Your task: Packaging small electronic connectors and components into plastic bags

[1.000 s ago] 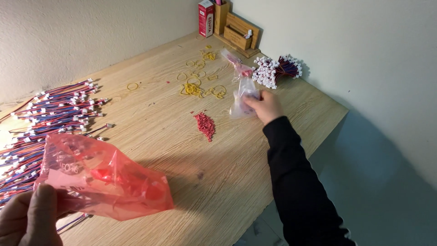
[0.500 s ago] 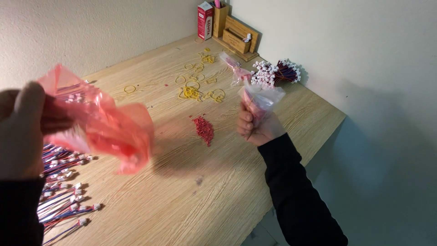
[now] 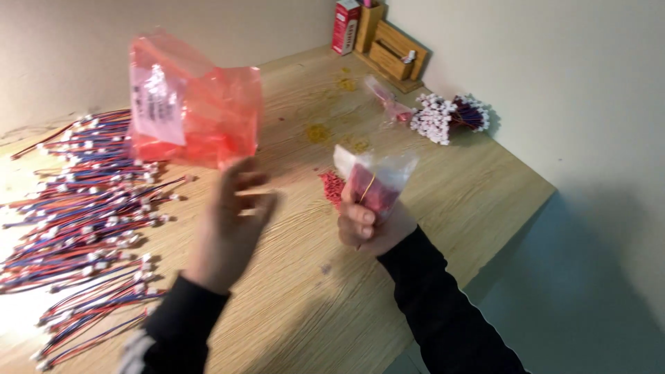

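— From the head view, what can't you make out?

— The left hand (image 3: pixel 232 221) is blurred; its fingers look spread and open, holding nothing. The red bag (image 3: pixel 194 107) just above it is smeared too, and I can't tell whether the fingertips touch it — it looks loose in the air over the table (image 3: pixel 485 187). The pale label on it is unreadable. The wires (image 3: pixel 83 208) run off the left edge.

— And the other hand?

— The right hand (image 3: pixel 367 221) is closed around the neck of a clear bag (image 3: pixel 377 176) with red bits inside; a thin yellowish band crosses it. The small red pile (image 3: pixel 331 185) on the wood is half hidden behind that bag.

— What's different from half a second ago?

— Then the left hand clutched the red bag, off to the left. Now the hand has let go and the bag sits higher, nearer the middle. The right hand has come closer to the camera, bag still gripped.

— Which way do things point?

— The clear bag stands upright, mouth up, its long axis leaning slightly right. The red bag lies broadside, long axis roughly level. Far back sit a wooden box (image 3: pixel 391 59) and a white-tipped bundle (image 3: pixel 447 118).
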